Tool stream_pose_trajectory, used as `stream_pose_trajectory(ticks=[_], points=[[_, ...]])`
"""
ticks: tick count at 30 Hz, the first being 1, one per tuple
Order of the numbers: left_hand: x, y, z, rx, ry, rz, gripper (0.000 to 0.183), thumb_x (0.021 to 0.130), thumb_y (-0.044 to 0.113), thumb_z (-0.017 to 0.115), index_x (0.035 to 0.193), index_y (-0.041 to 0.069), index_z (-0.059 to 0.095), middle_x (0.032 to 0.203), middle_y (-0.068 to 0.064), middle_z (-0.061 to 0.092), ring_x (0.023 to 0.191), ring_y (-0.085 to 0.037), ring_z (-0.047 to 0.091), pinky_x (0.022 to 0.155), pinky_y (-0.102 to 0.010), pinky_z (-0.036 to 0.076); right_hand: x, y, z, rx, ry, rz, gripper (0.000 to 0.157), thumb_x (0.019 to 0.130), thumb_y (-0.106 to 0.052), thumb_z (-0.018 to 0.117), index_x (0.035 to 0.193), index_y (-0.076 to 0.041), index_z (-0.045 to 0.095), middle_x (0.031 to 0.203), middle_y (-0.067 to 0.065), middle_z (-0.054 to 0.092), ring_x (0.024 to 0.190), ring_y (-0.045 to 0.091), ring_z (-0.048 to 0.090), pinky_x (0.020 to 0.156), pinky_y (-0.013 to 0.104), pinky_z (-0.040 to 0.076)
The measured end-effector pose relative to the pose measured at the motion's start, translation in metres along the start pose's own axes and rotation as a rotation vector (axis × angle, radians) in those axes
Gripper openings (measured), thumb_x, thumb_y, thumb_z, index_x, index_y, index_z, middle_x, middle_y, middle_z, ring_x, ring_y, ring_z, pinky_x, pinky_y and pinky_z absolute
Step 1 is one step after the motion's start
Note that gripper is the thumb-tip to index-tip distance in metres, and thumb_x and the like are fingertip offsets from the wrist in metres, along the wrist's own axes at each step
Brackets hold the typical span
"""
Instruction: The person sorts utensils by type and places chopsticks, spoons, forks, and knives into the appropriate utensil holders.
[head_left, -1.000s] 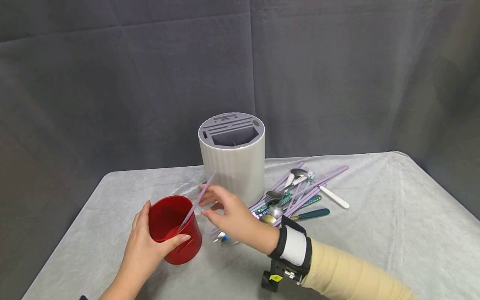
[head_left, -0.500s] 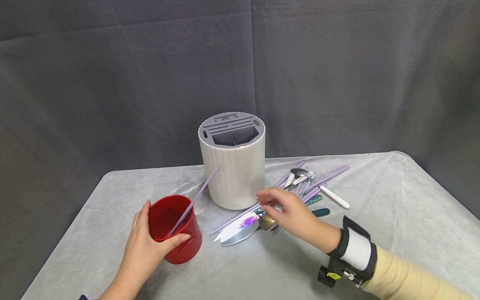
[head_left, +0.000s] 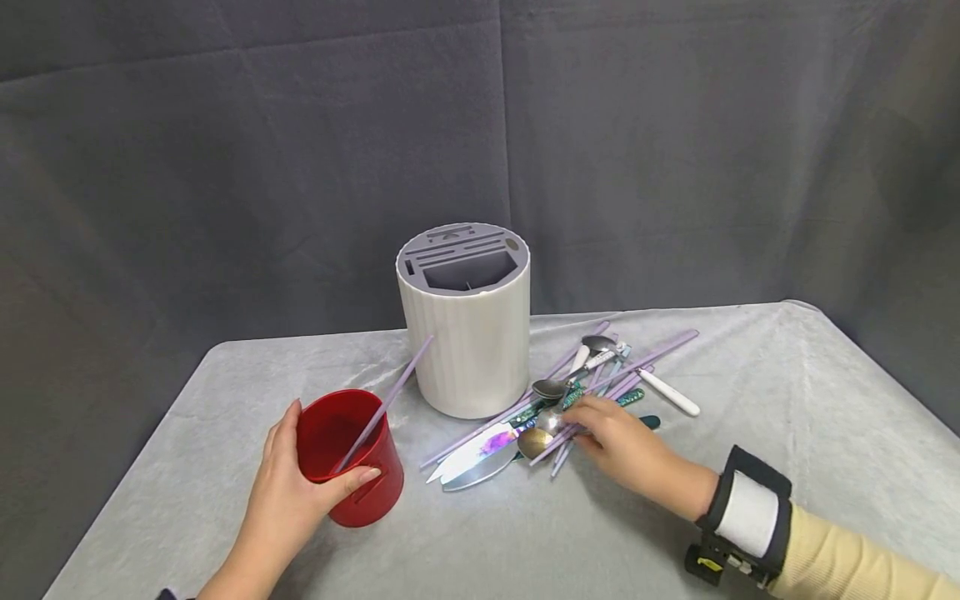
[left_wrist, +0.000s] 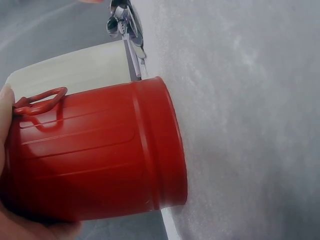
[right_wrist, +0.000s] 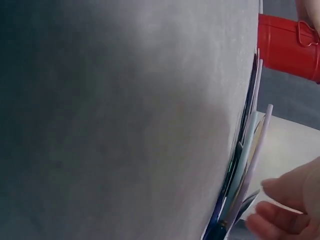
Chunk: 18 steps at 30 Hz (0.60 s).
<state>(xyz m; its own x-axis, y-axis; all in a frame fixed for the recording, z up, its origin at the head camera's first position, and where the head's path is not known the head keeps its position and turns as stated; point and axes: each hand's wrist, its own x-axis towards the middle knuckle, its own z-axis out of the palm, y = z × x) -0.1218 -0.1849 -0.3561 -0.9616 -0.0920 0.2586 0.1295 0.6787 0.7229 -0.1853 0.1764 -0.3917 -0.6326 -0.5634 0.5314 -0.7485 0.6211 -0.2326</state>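
Observation:
My left hand (head_left: 288,492) grips a red metal cup (head_left: 386,475), thumb against its near side and fingers round the far left. A lilac chopstick (head_left: 397,387) leans inside the cup, its upper end rising out to the right. In the left wrist view the cup's side shows a small wire loop (left_wrist: 42,102). My right hand (head_left: 622,437) hovers at the near side of a cutlery pile, fingertips close to a lilac chopstick (head_left: 551,446). The right wrist view has thumb and fingers parted beside the chopsticks (right_wrist: 252,165). A gold-toned spoon (head_left: 533,443) lies close by.
A white ribbed cutlery holder (head_left: 468,350) with a grey slotted top stands behind the cup. Shiny knives (head_left: 476,458) point left from the pile. A white-handled piece (head_left: 670,392) and dark spoons (head_left: 550,389) lie on the pale cloth. A grey curtain (head_left: 637,158) hangs behind.
My right hand has let go of the chopstick, which dropped lower into the cup, and has moved right to the cutlery pile. My left hand and the cup have stayed in place.

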Motion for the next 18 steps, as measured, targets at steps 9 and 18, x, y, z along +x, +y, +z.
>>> stream_pose_trajectory(ticks=[9,18], points=[[0.001,0.001,0.000,0.002,-0.014,-0.008,0.108,0.068,0.044,0.077,0.142,0.002,0.012,0.133,-0.019,0.032,0.114,-0.035,0.035,0.081,-0.054,0.046,-0.001,0.010,-0.001,-0.176,-0.057,0.001,0.023,0.070,0.010,0.064,0.092,0.003,0.062,0.090,0.010,0.059,0.084,0.025,0.056,0.075,0.039,0.049],[-0.001,0.000,0.000,-0.003,-0.003,0.002,0.107,0.068,0.043,0.078,0.142,0.002,0.013,0.133,-0.019,0.032,0.113,-0.035,0.035,0.081,-0.055,0.045,0.005,0.013,-0.002,-0.319,-0.161,-0.045,0.021,0.065,0.011,0.063,0.081,-0.002,0.063,0.083,0.008,0.058,0.076,0.025,0.054,0.068,0.039,0.047]])
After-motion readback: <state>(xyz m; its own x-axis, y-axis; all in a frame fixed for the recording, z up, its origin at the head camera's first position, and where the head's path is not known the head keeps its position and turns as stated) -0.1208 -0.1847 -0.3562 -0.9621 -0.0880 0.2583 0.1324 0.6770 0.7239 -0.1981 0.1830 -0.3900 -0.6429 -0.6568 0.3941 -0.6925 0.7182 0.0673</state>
